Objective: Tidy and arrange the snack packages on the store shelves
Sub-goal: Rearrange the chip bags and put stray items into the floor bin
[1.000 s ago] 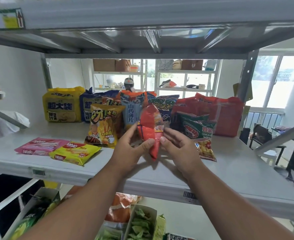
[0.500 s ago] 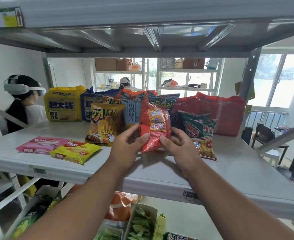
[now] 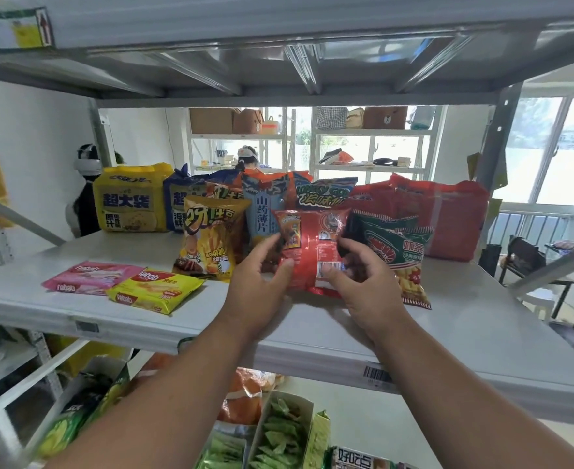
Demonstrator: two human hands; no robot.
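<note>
While both hands grip it, left hand (image 3: 261, 282), right hand (image 3: 363, 282), red snack bag (image 3: 312, 252) upright (barcode side seemingly facing viewer), on shelf (image 3: 465, 333).

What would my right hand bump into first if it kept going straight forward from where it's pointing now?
Probably the red snack bag that the right hand already grips. Behind that, likely the green and red shrimp-stick bag standing just beyond the fingers, though depth is hard to judge from this one view.

Two hands (image 3: 261, 286), two flat wafer packs (image 3: 92, 277), roughly ten standing snack bags (image 3: 211, 242).
</note>
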